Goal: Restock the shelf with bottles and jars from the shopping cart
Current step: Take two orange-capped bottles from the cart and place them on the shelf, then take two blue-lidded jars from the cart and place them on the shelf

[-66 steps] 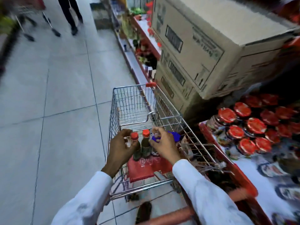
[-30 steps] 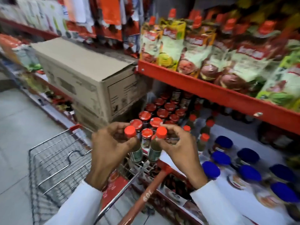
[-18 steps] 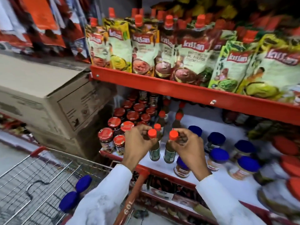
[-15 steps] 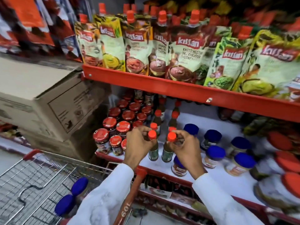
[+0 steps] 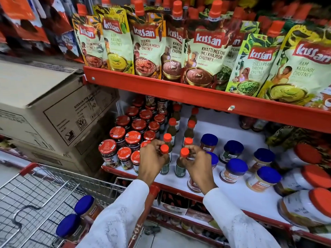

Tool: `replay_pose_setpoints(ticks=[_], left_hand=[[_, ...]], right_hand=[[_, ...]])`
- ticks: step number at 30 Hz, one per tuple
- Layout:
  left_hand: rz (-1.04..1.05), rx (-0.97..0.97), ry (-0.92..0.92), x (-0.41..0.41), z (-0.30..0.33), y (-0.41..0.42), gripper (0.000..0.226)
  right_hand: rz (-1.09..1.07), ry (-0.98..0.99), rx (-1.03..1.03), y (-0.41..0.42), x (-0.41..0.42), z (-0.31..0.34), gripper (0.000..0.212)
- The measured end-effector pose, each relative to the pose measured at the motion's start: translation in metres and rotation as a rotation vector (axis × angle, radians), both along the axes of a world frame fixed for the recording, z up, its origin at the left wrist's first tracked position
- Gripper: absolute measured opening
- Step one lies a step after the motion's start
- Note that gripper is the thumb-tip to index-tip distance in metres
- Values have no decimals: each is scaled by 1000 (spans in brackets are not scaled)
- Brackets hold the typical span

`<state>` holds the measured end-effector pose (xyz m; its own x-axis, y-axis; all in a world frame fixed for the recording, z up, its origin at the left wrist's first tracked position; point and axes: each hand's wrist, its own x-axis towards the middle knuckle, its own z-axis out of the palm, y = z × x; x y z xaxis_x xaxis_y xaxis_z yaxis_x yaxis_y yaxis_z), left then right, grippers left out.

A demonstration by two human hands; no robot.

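My left hand (image 5: 152,158) grips the neck of a small green sauce bottle (image 5: 165,165) with an orange cap, standing on the white shelf (image 5: 241,194). My right hand (image 5: 197,163) holds a second bottle of the same kind (image 5: 180,167) by its cap, close beside the first. Both bottles sit at the front of two rows of like bottles (image 5: 189,129). The wire shopping cart (image 5: 44,190) is at lower left with two blue-lidded jars (image 5: 84,206) lying in it.
Red-lidded jars (image 5: 125,136) crowd the shelf left of my hands; blue-lidded jars (image 5: 232,169) stand to the right, larger orange-lidded jars (image 5: 311,176) beyond. A red upper shelf (image 5: 179,90) carries chutney pouches. Cardboard boxes (image 5: 44,108) are stacked at left.
I lifted the two bottles out of the cart, turned to the shelf and lowered them onto its front edge. My hands still hold them.
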<state>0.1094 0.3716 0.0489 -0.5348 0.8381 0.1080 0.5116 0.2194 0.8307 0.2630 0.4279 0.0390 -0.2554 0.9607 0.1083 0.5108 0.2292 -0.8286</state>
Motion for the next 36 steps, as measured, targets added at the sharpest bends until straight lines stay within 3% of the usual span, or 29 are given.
replay_pose_setpoints(ticks=[4,7,11,19,25,30,33,36], left_hand=[[-20,1,-18,-1,4,-7,46],[-31,-2,6,-5,14,-27,55],[110,82,41,-21,28,-83,51],[544,24,-96,-79,-10,-219,36],[777,-164,-290,-109,-81,-286,41],[755,-332,-357,-132,-117,-289,80],[737,-355,-358,-143,-132,-280,78],[787,-331,-330,-142,-144,-274,70]], right_hand=[[11,-49,21,-1,1,1,48],[48,-161,165,-14,1,10,51],[207,-63,238,-45,-9,27,51],[570,60,-43,-89,-81,-1,46],[876,-133,-251,-123,-175,-69,46],[973,-392,-223,-140,-246,-106,64],[979,-496,-244,-143,-269,-123,78],[967,-533,-277,-147,-277,-136,76]])
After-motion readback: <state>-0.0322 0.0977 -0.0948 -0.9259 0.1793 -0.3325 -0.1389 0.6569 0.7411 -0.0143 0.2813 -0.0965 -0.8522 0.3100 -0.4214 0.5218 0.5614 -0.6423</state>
